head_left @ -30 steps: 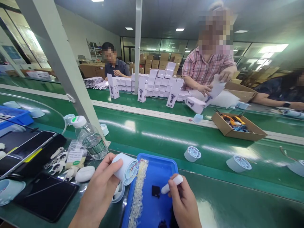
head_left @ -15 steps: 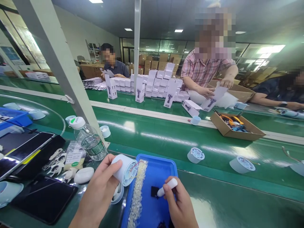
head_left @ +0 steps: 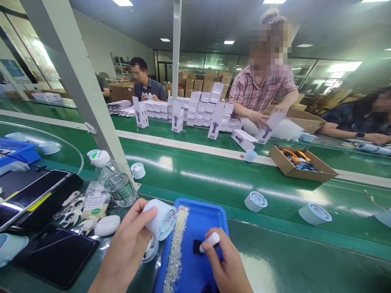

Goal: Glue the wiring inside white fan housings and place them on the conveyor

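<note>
Head view: at a green table, the left hand [head_left: 126, 248] is holding a white cylindrical housing [head_left: 159, 218], its grip wrapped closed around the barrel, open end with red wires facing 3 o'clock. The right hand [head_left: 227, 266] is pinching a small white stick-shaped tool [head_left: 209, 241], fingers closed on it, tip pressing toward a small black part [head_left: 197, 247] lying in the blue tray [head_left: 214, 211] at 6 o'clock. A strip of pale granules [head_left: 177, 248] is lining the tray's left side. At 9 o'clock, a water bottle [head_left: 114, 181] is standing beside a dark tablet [head_left: 56, 254]. At 1 o'clock, a co-worker's hand [head_left: 259, 119] is handling white boxes [head_left: 198, 103].
</note>
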Motion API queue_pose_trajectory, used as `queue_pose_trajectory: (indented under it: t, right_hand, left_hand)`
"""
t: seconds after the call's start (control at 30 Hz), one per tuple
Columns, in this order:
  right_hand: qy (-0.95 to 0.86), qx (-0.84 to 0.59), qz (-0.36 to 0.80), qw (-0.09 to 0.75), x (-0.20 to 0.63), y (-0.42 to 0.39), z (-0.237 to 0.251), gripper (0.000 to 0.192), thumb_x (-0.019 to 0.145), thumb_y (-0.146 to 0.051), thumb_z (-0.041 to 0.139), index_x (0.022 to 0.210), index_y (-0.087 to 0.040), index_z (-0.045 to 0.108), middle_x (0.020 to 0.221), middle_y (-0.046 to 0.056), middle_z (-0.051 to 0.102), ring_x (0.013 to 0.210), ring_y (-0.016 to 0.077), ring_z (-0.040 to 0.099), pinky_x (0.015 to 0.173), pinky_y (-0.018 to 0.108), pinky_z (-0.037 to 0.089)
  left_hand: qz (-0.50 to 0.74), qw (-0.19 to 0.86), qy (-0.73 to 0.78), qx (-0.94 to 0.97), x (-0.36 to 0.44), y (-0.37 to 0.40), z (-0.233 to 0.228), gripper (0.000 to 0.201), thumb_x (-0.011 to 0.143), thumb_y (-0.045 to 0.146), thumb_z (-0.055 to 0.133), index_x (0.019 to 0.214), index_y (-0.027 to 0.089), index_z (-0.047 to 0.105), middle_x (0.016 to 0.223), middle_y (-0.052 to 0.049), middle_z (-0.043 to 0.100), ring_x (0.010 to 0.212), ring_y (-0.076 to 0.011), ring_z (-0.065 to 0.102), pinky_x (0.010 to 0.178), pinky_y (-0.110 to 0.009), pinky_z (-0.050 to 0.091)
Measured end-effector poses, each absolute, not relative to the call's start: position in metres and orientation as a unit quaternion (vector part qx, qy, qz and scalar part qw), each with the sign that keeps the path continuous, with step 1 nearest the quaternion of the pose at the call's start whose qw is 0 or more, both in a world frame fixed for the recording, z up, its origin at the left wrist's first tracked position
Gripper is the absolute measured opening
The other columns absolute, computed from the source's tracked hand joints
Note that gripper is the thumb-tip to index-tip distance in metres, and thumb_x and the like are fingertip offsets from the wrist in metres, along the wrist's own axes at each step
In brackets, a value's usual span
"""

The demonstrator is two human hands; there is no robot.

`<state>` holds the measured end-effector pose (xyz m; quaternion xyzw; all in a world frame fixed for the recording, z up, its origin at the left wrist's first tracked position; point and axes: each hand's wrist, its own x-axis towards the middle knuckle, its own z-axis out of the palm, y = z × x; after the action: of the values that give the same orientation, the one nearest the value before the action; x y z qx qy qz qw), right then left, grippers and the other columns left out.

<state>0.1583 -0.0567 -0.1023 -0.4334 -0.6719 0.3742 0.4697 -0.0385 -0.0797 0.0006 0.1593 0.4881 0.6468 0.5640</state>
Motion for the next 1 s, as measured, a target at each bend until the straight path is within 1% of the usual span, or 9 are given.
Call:
queue_pose_trajectory:
  t: [0.13, 0.2, 0.3, 0.4, 0.5, 0.67, 0.87, 1.0]
  right_hand:
    - [-0.672, -0.435, 0.339, 0.495, 0.164, -0.058, -0.105, 0.015, 0.095, -0.033, 0.044, 0.087, -0.024, 0.052, 0.073, -0.004, 0.051, 0.064, 0.0127, 0.048, 0.063, 0.021, 0.040]
    - [-0.683, -0.433, 0.325, 0.490, 0.167, -0.056, -0.109, 0.015, 0.095, -0.031, 0.044, 0.084, -0.024, 0.050, 0.070, -0.004, 0.049, 0.061, 0.0123, 0.048, 0.060, 0.020, 0.040]
    - [-0.708, -0.420, 0.308, 0.477, 0.169, -0.054, -0.114, 0.015, 0.095, -0.029, 0.044, 0.082, -0.023, 0.050, 0.069, -0.004, 0.049, 0.059, 0.0120, 0.048, 0.057, 0.020, 0.040]
    - [-0.718, -0.420, 0.302, 0.467, 0.167, -0.054, -0.113, 0.017, 0.096, -0.030, 0.043, 0.082, -0.022, 0.050, 0.068, -0.003, 0.050, 0.059, 0.0123, 0.049, 0.056, 0.021, 0.040]
    - [-0.714, -0.426, 0.293, 0.472, 0.165, -0.057, -0.110, 0.019, 0.095, -0.034, 0.044, 0.081, -0.023, 0.051, 0.069, -0.002, 0.053, 0.059, 0.0131, 0.051, 0.056, 0.022, 0.041]
    - [-0.740, -0.399, 0.267, 0.471, 0.166, -0.061, -0.110, 0.016, 0.095, -0.035, 0.045, 0.085, -0.024, 0.052, 0.070, -0.001, 0.055, 0.059, 0.0148, 0.052, 0.057, 0.023, 0.043]
    - [-0.777, -0.357, 0.253, 0.452, 0.167, -0.061, -0.111, 0.014, 0.096, -0.031, 0.043, 0.085, -0.025, 0.048, 0.072, -0.002, 0.054, 0.062, 0.0132, 0.053, 0.059, 0.021, 0.044]
    - [-0.773, -0.363, 0.259, 0.451, 0.168, -0.063, -0.112, 0.014, 0.096, -0.033, 0.044, 0.085, -0.025, 0.048, 0.071, -0.002, 0.054, 0.060, 0.0129, 0.052, 0.057, 0.021, 0.043]
  left_hand:
    - [0.650, 0.562, 0.489, 0.153, -0.040, -0.080, -0.001, 0.022, 0.070, 0.027, 0.075, 0.070, 0.022, 0.053, 0.068, 0.003, 0.056, 0.063, -0.0127, 0.049, 0.054, -0.021, 0.044]
    - [0.654, 0.559, 0.488, 0.146, -0.041, -0.080, -0.002, 0.022, 0.069, 0.026, 0.075, 0.071, 0.023, 0.054, 0.070, 0.003, 0.058, 0.063, -0.0129, 0.050, 0.054, -0.022, 0.045]
    - [0.651, 0.561, 0.488, 0.151, -0.041, -0.080, -0.002, 0.021, 0.071, 0.026, 0.074, 0.070, 0.022, 0.053, 0.068, 0.003, 0.057, 0.063, -0.0128, 0.050, 0.054, -0.021, 0.044]
    - [0.648, 0.560, 0.493, 0.153, -0.040, -0.080, 0.000, 0.022, 0.070, 0.026, 0.074, 0.069, 0.022, 0.053, 0.065, 0.004, 0.056, 0.063, -0.0133, 0.051, 0.054, -0.022, 0.044]
    - [0.653, 0.555, 0.494, 0.148, -0.037, -0.080, 0.003, 0.022, 0.068, 0.026, 0.075, 0.070, 0.022, 0.053, 0.067, 0.003, 0.058, 0.062, -0.0132, 0.051, 0.053, -0.022, 0.044]
    - [0.655, 0.553, 0.493, 0.147, -0.036, -0.081, 0.006, 0.021, 0.068, 0.025, 0.075, 0.072, 0.022, 0.054, 0.064, 0.005, 0.056, 0.060, -0.0128, 0.050, 0.054, -0.022, 0.043]
    - [0.646, 0.562, 0.489, 0.167, -0.041, -0.081, 0.001, 0.023, 0.076, 0.027, 0.070, 0.068, 0.022, 0.049, 0.065, 0.004, 0.057, 0.062, -0.0126, 0.048, 0.053, -0.021, 0.042]
    - [0.654, 0.564, 0.478, 0.159, -0.041, -0.081, -0.002, 0.023, 0.075, 0.026, 0.071, 0.068, 0.022, 0.050, 0.065, 0.004, 0.057, 0.062, -0.0125, 0.048, 0.054, -0.021, 0.042]
